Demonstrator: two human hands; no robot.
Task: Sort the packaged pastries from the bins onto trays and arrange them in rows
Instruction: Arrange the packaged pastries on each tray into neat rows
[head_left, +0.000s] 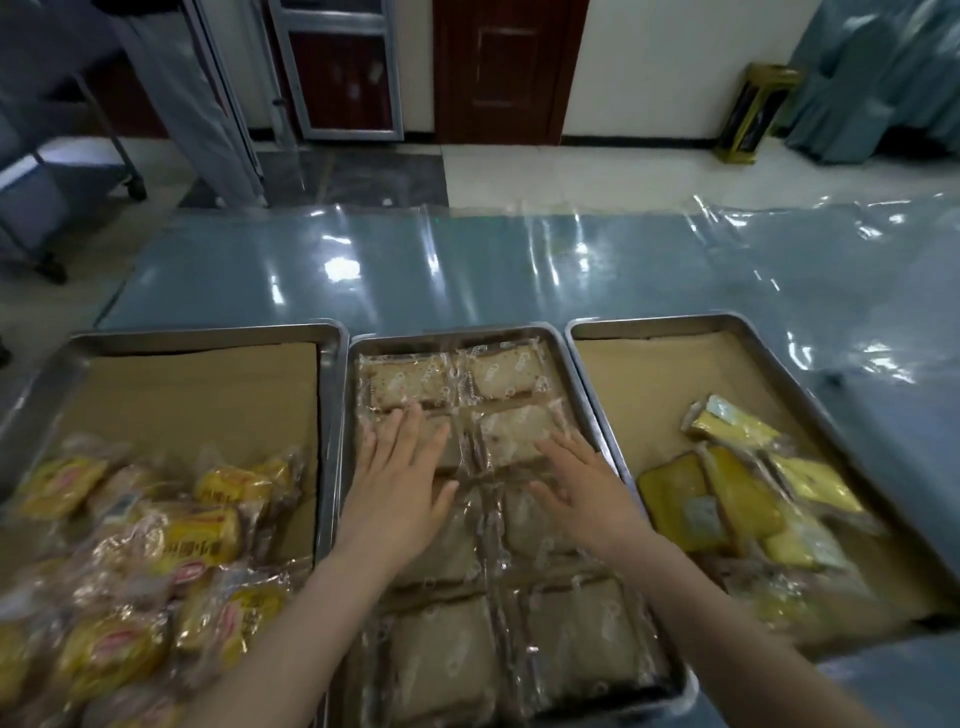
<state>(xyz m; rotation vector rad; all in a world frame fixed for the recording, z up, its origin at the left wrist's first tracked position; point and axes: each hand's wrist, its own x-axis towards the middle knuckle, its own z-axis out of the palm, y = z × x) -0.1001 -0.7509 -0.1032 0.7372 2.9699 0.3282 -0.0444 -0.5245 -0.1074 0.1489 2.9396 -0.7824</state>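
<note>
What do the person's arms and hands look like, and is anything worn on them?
No sleeves show: the left arm and the right arm are bare up to the picture's edge. The left hand and the right hand wear no gloves. I see no ring, watch or bracelet, though the picture is slightly blurred.

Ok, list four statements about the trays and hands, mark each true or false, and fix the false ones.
1. The left hand and right hand are open over the middle tray. True.
2. The left tray holds packs in neat rows. False: its yellow packs lie in a loose pile.
3. The right hand grips a pack from the right tray. False: it holds nothing.
4. Brown paper lines the right tray. True.
</note>
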